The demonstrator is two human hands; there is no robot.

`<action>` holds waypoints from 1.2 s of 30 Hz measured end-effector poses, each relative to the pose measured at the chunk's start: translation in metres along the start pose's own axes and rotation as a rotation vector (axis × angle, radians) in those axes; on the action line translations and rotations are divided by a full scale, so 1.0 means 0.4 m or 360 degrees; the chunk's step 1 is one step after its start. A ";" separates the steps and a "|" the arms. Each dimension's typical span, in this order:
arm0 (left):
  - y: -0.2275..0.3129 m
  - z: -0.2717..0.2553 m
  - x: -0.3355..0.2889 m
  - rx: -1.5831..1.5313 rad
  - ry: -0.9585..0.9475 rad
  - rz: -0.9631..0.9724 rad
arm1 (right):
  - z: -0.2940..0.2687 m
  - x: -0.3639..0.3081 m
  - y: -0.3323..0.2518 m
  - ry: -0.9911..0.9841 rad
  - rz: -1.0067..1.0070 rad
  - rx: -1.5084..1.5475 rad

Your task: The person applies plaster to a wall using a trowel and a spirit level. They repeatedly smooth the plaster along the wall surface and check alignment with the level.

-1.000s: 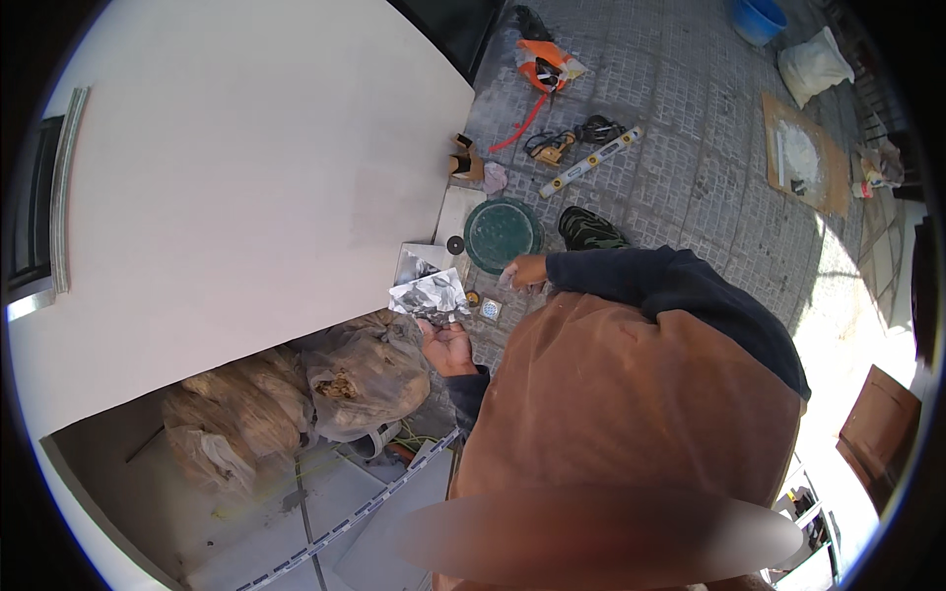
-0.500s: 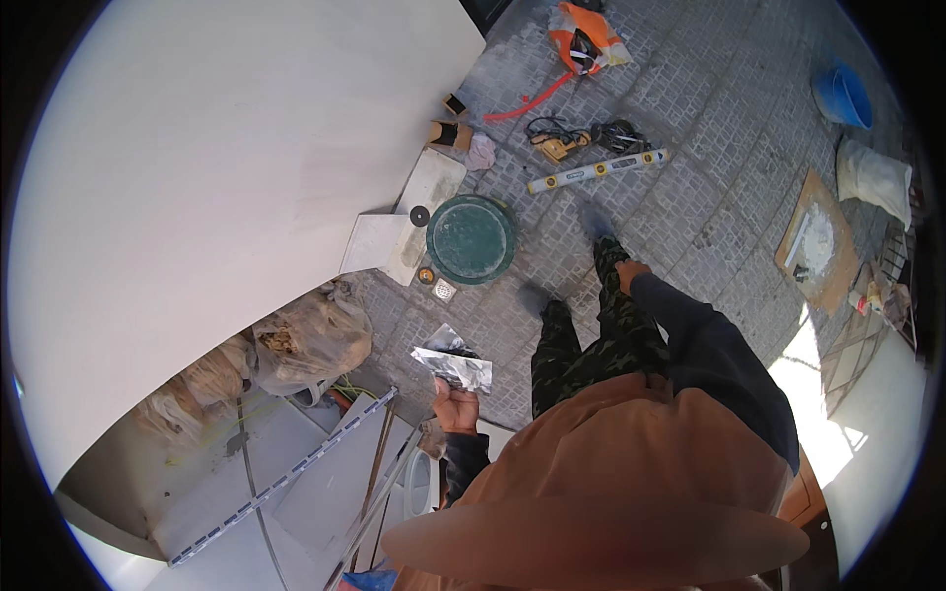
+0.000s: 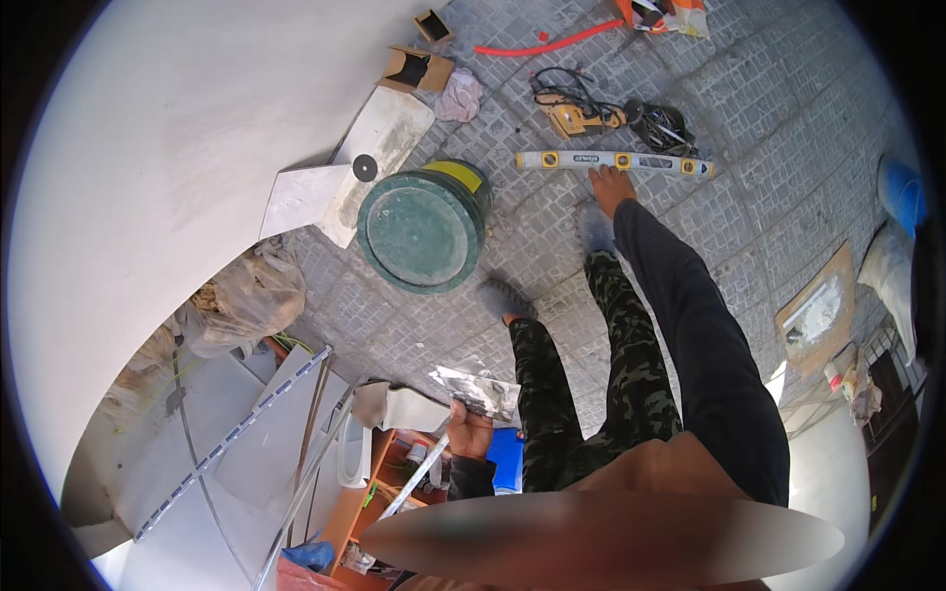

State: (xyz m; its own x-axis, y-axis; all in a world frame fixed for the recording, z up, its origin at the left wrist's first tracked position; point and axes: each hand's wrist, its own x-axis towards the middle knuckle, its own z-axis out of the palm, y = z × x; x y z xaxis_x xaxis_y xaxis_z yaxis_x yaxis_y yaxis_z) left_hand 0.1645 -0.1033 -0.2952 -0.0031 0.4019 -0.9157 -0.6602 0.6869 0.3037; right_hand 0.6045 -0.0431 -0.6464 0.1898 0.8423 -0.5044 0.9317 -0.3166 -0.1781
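On the paving beyond my feet lies a long yellow-and-silver spirit level (image 3: 567,160). My right hand (image 3: 613,189) reaches down to its near edge, fingers stretched out with the tips at the level; whether they press on it is hard to see. Low on the left, my left hand (image 3: 470,431) is closed on the near end of a flat shiny metal blade (image 3: 483,391), which looks like a plastering trowel smeared with grey. The blade is held out flat, clear of the ground, beside my left leg. Any handle is hidden.
A green lidded bucket (image 3: 422,234) stands left of my feet. Beyond the level lie a yellow power tool (image 3: 576,113) with its black cord and a red strip (image 3: 552,46). White boards (image 3: 232,424), metal profiles and an orange shelf unit (image 3: 355,512) crowd the lower left.
My right hand has left my right knee and moved forward and down to the spirit level. My view has tilted lower as I bend. The left hand still holds the metal blade.
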 end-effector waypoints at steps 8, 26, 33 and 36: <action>-0.153 -0.036 0.022 0.0081 0.0128 -0.0090 | 0.140 0.176 0.160 0.0280 -0.0012 -0.0679; -0.185 0.010 0.011 0.0087 0.0177 -0.0098 | -0.017 0.277 0.188 -0.0068 -0.0029 -0.0467; -0.113 0.099 0.129 0.0094 -0.0044 0.0160 | -0.325 0.057 0.174 -0.0861 0.0023 0.0125; -0.074 0.149 0.254 0.0188 -0.0084 0.0320 | -0.339 -0.134 0.196 -0.0916 0.0210 0.0497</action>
State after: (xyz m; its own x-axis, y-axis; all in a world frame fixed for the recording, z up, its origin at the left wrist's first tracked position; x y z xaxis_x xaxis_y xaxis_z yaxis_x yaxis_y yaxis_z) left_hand 0.2285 -0.0466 -0.3816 -0.0844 0.5669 -0.8195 -0.5578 0.6546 0.5103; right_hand 0.7094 -0.0540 -0.5188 0.0196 0.4481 -0.8938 0.7623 -0.5851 -0.2766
